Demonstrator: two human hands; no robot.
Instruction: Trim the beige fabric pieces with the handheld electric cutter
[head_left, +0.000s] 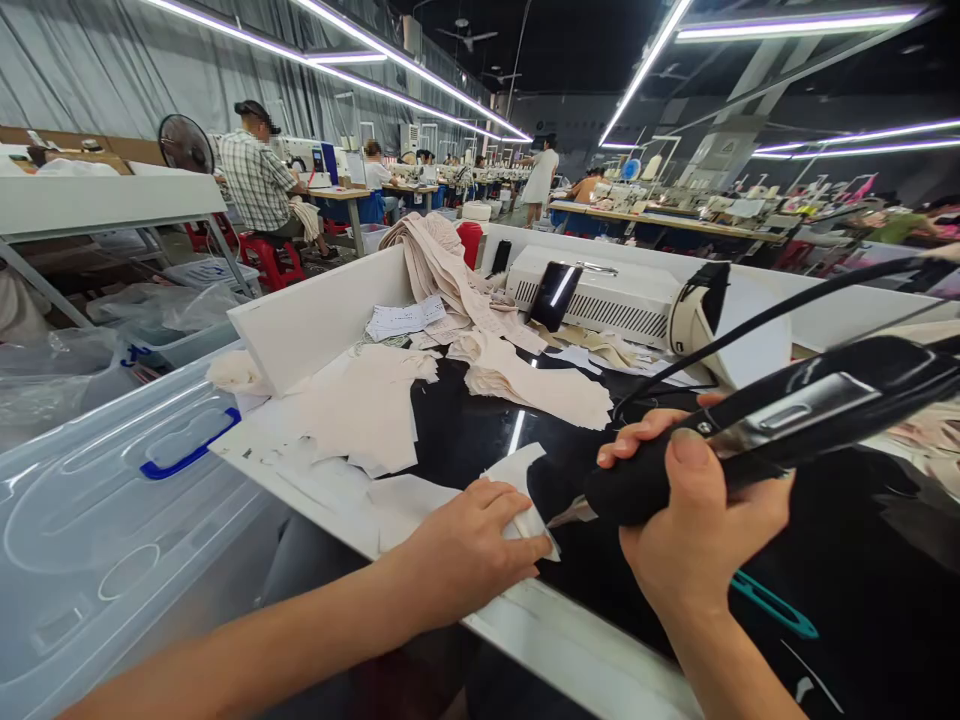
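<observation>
My left hand point(480, 540) is closed on a small white fabric piece point(529, 480) near the front edge of the table, thumb and fingers pressed together on it. In my right hand point(697, 510) is a thick black handheld tool point(645, 475) with a silver panel and a dark cable. Its narrow tip points left, close to the fabric's right end; whether the two touch, I cannot tell. Cut pale pink fabric pieces point(367, 400) lie left of my hands on the black surface, and a stacked bundle of them point(532, 380) lies beyond.
A white machine housing point(600, 290) with a black phone point(555, 296) leaning on it stands at the back. A teal slotted tool point(776, 605) lies below my right wrist. A clear plastic bin point(97, 520) stands at the left. Other people sit at sewing machines farther off.
</observation>
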